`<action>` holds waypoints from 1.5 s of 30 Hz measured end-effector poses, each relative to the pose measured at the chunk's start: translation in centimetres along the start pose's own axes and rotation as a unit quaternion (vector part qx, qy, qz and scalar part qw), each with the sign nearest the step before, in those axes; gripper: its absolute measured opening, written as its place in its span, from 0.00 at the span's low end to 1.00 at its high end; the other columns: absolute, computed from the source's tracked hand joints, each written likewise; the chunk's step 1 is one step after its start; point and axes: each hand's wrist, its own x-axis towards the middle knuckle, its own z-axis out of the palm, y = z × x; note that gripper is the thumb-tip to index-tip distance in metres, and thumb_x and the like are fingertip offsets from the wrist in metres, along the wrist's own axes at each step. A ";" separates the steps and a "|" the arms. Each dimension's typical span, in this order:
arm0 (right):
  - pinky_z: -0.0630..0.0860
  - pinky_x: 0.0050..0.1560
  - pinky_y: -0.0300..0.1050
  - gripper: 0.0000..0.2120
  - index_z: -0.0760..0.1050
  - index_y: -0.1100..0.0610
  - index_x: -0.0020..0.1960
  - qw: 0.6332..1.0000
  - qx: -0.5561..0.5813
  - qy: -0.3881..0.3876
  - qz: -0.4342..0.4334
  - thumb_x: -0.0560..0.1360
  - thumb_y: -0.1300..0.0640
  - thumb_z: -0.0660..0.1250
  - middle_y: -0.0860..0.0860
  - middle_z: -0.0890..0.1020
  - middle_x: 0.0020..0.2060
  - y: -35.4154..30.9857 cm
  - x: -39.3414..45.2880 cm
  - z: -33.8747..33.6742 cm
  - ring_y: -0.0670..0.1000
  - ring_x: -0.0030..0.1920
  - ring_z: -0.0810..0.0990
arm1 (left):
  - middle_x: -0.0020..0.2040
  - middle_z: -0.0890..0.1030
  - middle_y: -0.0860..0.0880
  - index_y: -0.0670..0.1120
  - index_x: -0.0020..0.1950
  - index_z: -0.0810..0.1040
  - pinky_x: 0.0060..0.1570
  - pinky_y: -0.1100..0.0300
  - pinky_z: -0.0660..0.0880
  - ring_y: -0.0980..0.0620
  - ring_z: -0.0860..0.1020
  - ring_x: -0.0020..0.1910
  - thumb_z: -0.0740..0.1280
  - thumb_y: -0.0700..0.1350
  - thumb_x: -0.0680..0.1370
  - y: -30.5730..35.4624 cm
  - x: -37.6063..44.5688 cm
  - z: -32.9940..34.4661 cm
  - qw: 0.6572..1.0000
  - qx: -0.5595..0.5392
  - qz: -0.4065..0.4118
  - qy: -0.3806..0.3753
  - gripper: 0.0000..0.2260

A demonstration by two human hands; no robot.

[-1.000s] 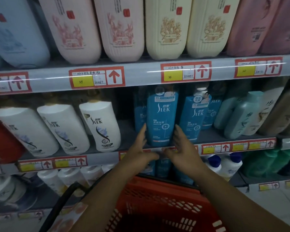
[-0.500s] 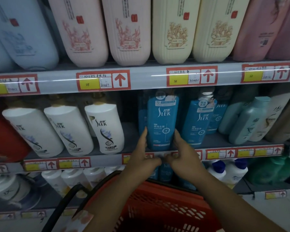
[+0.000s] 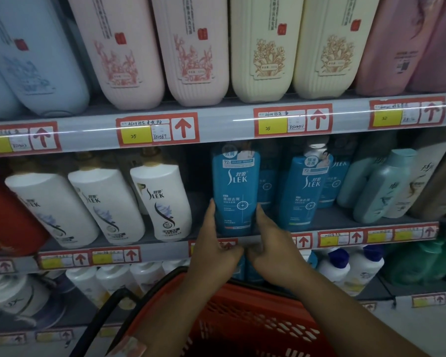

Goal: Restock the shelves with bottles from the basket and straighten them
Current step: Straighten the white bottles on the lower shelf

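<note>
A blue SLEK bottle (image 3: 236,186) stands upright at the front of the middle shelf (image 3: 165,249). My left hand (image 3: 214,249) presses its lower left side with raised fingers. My right hand (image 3: 271,249) presses its lower right side, so the bottle sits between both hands. A second blue SLEK bottle (image 3: 303,191) stands just to its right, leaning slightly. The red basket (image 3: 242,323) with a black handle (image 3: 98,320) hangs below my forearms; its contents are hidden.
Three white SLEK bottles (image 3: 162,202) lean on the middle shelf to the left, with a gap between them and the blue ones. Teal bottles (image 3: 381,186) stand at right. Large pink and cream bottles (image 3: 263,47) fill the upper shelf. White bottles (image 3: 350,266) line the lower shelf.
Both hands have stayed at the base of the blue bottle, closing in slightly on its sides. The view has shifted down a little.
</note>
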 end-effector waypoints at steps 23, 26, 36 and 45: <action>0.68 0.71 0.37 0.40 0.54 0.46 0.81 0.998 0.042 -0.035 -0.032 0.76 0.59 0.71 0.41 0.70 0.74 0.6 -0.3 -0.5 0.39 0.72 0.69 | 0.62 0.75 0.65 0.73 0.67 0.58 0.60 0.60 0.76 0.72 0.74 0.59 0.73 0.35 0.69 -1.5 0.5 -0.2 0.998 0.054 -0.019 0.036 0.42; 0.66 0.67 0.27 0.38 0.57 0.40 0.78 0.996 0.074 -0.017 -0.041 0.77 0.63 0.70 0.36 0.70 0.72 0.4 -0.8 -1.1 0.31 0.70 0.67 | 0.68 0.72 0.64 0.68 0.75 0.58 0.64 0.52 0.76 0.65 0.72 0.66 0.71 0.42 0.66 -1.0 0.1 0.0 0.997 0.057 -0.020 0.046 0.43; 0.63 0.70 0.38 0.34 0.58 0.49 0.80 0.992 0.074 0.097 0.019 0.79 0.61 0.69 0.44 0.66 0.75 2.7 -2.1 -3.6 0.42 0.75 0.64 | 0.79 0.55 0.58 0.58 0.80 0.51 0.74 0.66 0.60 0.59 0.57 0.77 0.69 0.40 0.72 0.0 -1.4 0.7 0.982 0.167 0.069 0.064 0.42; 0.72 0.69 0.53 0.29 0.67 0.53 0.75 0.976 0.044 0.213 0.001 0.77 0.66 0.69 0.46 0.70 0.65 4.2 -2.3 -6.1 0.49 0.68 0.72 | 0.80 0.42 0.65 0.61 0.80 0.41 0.76 0.67 0.50 0.63 0.45 0.79 0.66 0.43 0.75 0.3 -3.8 3.6 0.964 0.237 0.112 -0.037 0.43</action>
